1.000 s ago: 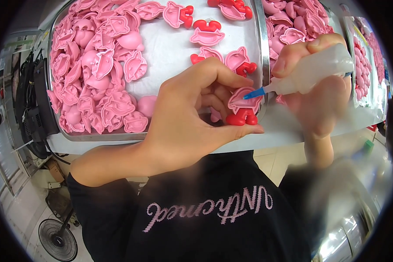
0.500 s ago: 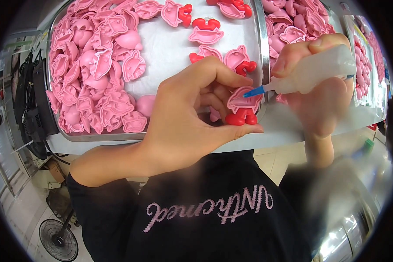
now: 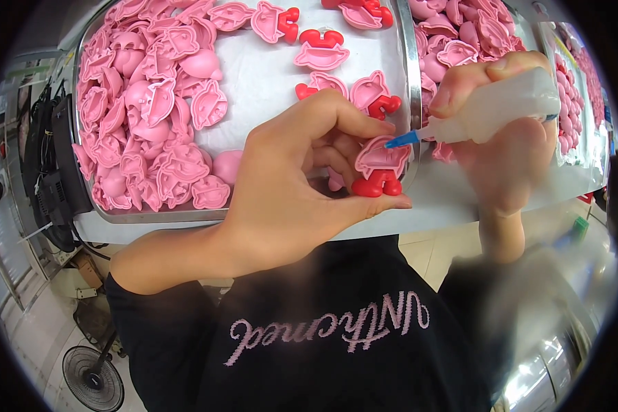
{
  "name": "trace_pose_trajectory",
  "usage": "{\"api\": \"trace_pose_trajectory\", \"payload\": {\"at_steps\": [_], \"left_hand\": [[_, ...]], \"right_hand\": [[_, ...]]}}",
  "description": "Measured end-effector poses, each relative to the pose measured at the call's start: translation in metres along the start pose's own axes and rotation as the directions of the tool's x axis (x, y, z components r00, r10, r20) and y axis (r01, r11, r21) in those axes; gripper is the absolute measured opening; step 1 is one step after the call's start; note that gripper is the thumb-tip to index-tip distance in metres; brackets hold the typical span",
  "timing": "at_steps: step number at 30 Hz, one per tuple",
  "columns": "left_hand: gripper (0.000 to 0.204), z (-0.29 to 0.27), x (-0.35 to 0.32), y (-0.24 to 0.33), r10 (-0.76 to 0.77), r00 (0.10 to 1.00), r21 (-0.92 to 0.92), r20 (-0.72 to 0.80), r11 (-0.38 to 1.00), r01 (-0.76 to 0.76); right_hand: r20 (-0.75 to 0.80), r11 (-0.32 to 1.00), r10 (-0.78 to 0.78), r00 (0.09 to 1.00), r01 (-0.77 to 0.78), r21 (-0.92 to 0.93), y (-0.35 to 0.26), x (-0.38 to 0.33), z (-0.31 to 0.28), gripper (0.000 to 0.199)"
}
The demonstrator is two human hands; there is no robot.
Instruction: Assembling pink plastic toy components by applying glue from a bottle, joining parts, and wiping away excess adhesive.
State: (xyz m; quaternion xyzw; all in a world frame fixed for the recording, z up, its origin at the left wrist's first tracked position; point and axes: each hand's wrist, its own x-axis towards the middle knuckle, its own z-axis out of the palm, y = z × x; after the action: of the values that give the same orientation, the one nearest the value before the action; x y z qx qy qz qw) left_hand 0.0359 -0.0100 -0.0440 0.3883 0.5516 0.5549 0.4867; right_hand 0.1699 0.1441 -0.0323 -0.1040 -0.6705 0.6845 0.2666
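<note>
Between thumb and fingers of my left hand [image 3: 288,178] is a hollow pink plastic toy half [image 3: 381,156], its open side up, with a red leg piece [image 3: 377,184] joined at its lower end. My right hand [image 3: 505,141] is wrapped round a translucent squeeze bottle [image 3: 501,106], tilted to the left. Its blue nozzle tip [image 3: 401,140] is at the upper rim of the pink half; whether it touches, I cannot tell. Beyond my left hand lie several pink halves with red leg pieces, one of them a pink shell [image 3: 323,56] with red feet uppermost.
A metal tray [image 3: 413,69] lined with white sheet holds a large heap of pink shells [image 3: 151,110] on its left. Another pile of pink shells [image 3: 463,34] lies right of the tray. Farther right are rows of pink pieces [image 3: 568,103]. A fan [image 3: 93,379] stands at lower left.
The nozzle tip has shifted slightly up and right along the pink half. The held piece has moved a touch left; both grips look the same.
</note>
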Motion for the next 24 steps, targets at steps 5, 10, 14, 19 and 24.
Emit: {"api": "trace_pose_trajectory", "payload": {"at_steps": [5,10,14,19,24], "left_hand": [[0.046,0.0,0.0,0.0,0.004,1.0,-0.015,-0.006,1.0,-0.004],[0.045,0.001,0.0,0.001,-0.009,1.0,-0.027,-0.013,1.0,0.009],[0.045,0.0,0.0,-0.001,0.006,1.0,-0.018,-0.012,1.0,-0.007],[0.047,0.001,-0.001,-0.001,0.037,0.999,-0.01,-0.021,0.999,-0.037],[0.047,0.001,-0.001,-0.001,0.036,0.999,0.004,-0.019,0.999,-0.036]], "right_hand": [[-0.066,0.994,0.105,0.992,-0.107,-0.035,-0.002,-0.002,-0.003,0.051],[-0.124,0.994,0.048,0.991,-0.06,-0.093,0.002,-0.001,0.0,0.054],[-0.1,0.991,0.107,0.989,-0.114,-0.07,-0.003,-0.001,-0.003,0.053],[-0.099,0.988,0.112,0.989,-0.122,-0.096,-0.005,-0.002,-0.003,0.052],[-0.162,0.98,0.059,0.985,-0.088,-0.179,-0.008,-0.001,0.003,0.054]]}}
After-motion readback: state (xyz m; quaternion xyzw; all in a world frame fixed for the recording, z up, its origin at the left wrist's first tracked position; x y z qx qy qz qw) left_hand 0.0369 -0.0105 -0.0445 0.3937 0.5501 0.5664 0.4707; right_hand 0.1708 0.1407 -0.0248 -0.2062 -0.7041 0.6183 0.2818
